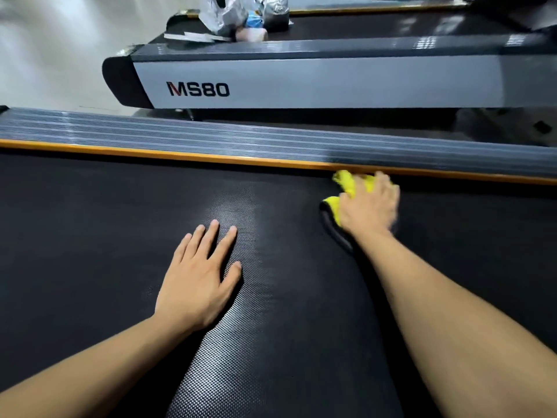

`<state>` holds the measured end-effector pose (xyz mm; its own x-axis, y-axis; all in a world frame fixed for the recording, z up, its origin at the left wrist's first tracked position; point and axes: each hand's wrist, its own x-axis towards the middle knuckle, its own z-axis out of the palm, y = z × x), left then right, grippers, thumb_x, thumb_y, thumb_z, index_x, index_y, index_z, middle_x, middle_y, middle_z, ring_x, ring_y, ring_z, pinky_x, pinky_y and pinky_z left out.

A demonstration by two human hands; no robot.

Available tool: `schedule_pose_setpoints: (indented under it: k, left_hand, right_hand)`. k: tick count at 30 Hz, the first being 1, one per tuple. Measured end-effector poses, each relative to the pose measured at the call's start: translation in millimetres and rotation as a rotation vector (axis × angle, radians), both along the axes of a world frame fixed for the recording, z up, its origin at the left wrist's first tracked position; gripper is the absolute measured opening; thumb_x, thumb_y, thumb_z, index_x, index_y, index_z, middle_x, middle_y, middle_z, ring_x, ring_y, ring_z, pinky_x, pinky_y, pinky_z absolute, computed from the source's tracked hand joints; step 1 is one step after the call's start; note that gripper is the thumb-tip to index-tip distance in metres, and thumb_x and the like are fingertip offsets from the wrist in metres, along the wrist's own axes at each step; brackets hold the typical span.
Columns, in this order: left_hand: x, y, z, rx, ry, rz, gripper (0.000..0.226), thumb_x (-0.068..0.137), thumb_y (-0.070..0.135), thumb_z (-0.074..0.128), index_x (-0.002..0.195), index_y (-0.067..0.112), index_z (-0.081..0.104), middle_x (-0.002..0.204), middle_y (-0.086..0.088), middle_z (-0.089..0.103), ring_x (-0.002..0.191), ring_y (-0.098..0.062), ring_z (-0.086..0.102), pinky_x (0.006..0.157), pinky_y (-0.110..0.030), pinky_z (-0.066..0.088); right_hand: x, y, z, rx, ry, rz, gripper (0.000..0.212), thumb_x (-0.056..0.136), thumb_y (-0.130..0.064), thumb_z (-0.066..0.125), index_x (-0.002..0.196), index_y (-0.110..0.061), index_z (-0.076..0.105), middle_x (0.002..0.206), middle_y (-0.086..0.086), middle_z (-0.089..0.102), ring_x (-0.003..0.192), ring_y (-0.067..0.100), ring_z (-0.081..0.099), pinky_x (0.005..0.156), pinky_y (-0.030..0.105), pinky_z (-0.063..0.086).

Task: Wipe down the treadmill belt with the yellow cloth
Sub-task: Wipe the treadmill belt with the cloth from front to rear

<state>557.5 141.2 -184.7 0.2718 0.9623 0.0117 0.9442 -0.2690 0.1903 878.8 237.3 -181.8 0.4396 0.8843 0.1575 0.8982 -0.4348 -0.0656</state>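
Note:
The black textured treadmill belt (105, 230) fills the lower part of the view. My right hand (369, 205) presses a yellow cloth (345, 182) onto the belt at its far edge, just below the orange strip; the hand is blurred and hides most of the cloth. A dark edge of the cloth shows under my wrist. My left hand (200, 273) lies flat on the middle of the belt, palm down, fingers spread, holding nothing.
An orange strip (180, 156) and a ribbed grey side rail (211, 134) border the belt's far side. Beyond stands a second treadmill (301, 79) marked MS80, with plastic bags (238, 13) and papers on its deck. Pale floor lies at upper left.

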Motion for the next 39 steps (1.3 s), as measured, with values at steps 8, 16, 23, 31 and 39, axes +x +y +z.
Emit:
schedule_pose_setpoints:
  k: [8, 16, 23, 31, 39]
  left_hand:
    - [-12.6, -1.1, 7.0, 0.012, -0.140, -0.044, 0.080, 0.093, 0.060, 0.020, 0.159, 0.015, 0.024, 0.168, -0.003, 0.013, 0.156, -0.020, 0.012, 0.127, -0.035, 0.004]
    - [-57.2, -28.3, -2.7, 0.049, -0.019, 0.148, 0.078, 0.094, 0.059, 0.015, 0.158, 0.016, 0.026, 0.167, -0.005, 0.021, 0.155, -0.023, 0.016, 0.126, -0.038, 0.009]
    - [-57.6, -29.4, -5.9, 0.050, -0.024, 0.157, 0.075, 0.095, 0.056, 0.015, 0.160, 0.018, 0.020, 0.168, -0.002, 0.016, 0.156, -0.020, 0.010, 0.127, -0.036, 0.005]
    - [-68.5, -31.3, -3.7, 0.008, 0.016, 0.092, 0.080, 0.095, 0.060, 0.009, 0.161, 0.015, 0.015, 0.169, -0.004, 0.010, 0.156, -0.023, 0.005, 0.127, -0.039, 0.005]
    - [-94.3, -54.1, -7.6, 0.056, 0.006, 0.204, 0.072, 0.100, 0.049, 0.012, 0.158, 0.008, 0.026, 0.166, -0.011, 0.022, 0.154, -0.030, 0.018, 0.126, -0.045, 0.013]
  right_hand:
    - [-16.9, 2.0, -1.7, 0.083, 0.140, 0.045, 0.057, 0.089, -0.035, 0.032, 0.139, -0.011, 0.047, 0.145, 0.016, 0.047, 0.138, 0.033, 0.037, 0.117, 0.051, 0.020]
    - [-207.2, 7.7, 2.0, -0.039, 0.205, 0.721, 0.046, 0.096, -0.032, 0.039, 0.138, -0.015, 0.048, 0.150, 0.010, 0.044, 0.137, 0.030, 0.039, 0.116, 0.044, 0.022]
    - [-182.8, -19.5, -1.0, -0.056, 0.233, 0.678, 0.064, 0.098, -0.042, 0.043, 0.156, -0.025, 0.023, 0.166, 0.000, 0.014, 0.153, 0.014, 0.007, 0.124, 0.039, 0.000]
    - [-29.5, -70.3, 1.0, 0.011, 0.195, 0.142, 0.059, 0.100, -0.027, 0.035, 0.156, -0.013, 0.023, 0.164, 0.012, 0.016, 0.153, 0.025, 0.011, 0.123, 0.048, 0.010]
    - [-240.5, -83.5, 1.2, -0.090, 0.250, 0.683, 0.063, 0.098, -0.032, 0.046, 0.155, -0.016, 0.026, 0.165, 0.006, 0.015, 0.151, 0.023, 0.014, 0.122, 0.039, 0.007]
